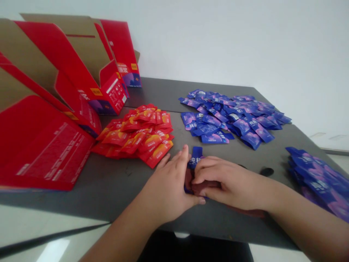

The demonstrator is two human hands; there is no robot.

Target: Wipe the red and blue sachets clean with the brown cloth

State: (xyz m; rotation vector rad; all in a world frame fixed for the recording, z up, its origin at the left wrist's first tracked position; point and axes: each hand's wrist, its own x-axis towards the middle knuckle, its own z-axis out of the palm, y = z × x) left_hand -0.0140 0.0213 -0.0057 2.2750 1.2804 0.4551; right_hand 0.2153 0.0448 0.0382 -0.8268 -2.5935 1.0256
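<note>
A small blue sachet (pixel 196 154) with white lettering lies on the grey table in front of me, mostly covered by my hands. My right hand (pixel 227 180) curls over it from the right, fingers bent and closed on its lower part. On its left side, my left hand (pixel 171 189) stands edge-on with its fingers stretched out and the thumb below, touching or very near the sachet. Beyond the left fingers is a heap of red and orange sachets (pixel 139 134). A wide pile of blue and purple sachets (pixel 229 114) lies farther back to the right.
Several open red cardboard boxes (pixel 43 149) stand along the left side of the grey table (pixel 111 189). More blue sachets (pixel 321 178) are stacked by my right forearm. Near that wrist lies a small black object (pixel 266 171). A white wall (pixel 231 43) rises behind the table.
</note>
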